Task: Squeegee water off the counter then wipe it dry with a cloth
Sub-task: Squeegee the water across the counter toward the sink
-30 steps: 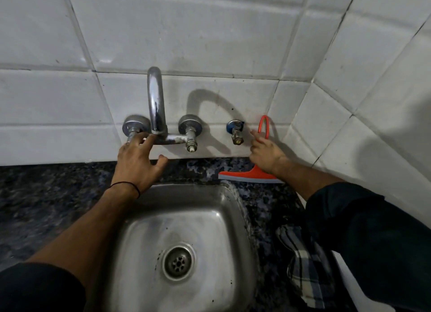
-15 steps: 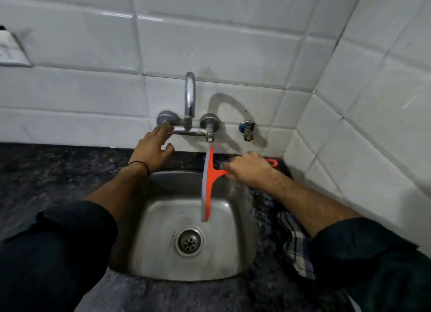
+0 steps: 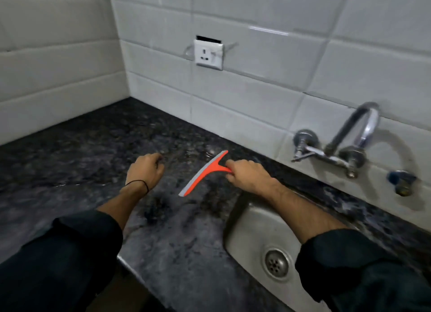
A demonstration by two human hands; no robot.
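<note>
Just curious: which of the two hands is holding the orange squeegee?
The right hand, nearest the sink, grips the squeegee; the left hand holds nothing.

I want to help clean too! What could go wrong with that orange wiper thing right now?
1. The right hand grips the squeegee only by its handle end, so the blade might tilt and leave streaks on the counter.
2. A fast sweep could splash water toward the wall socket.
3. Pushed away from the sink, water might run off the front edge.
</note>
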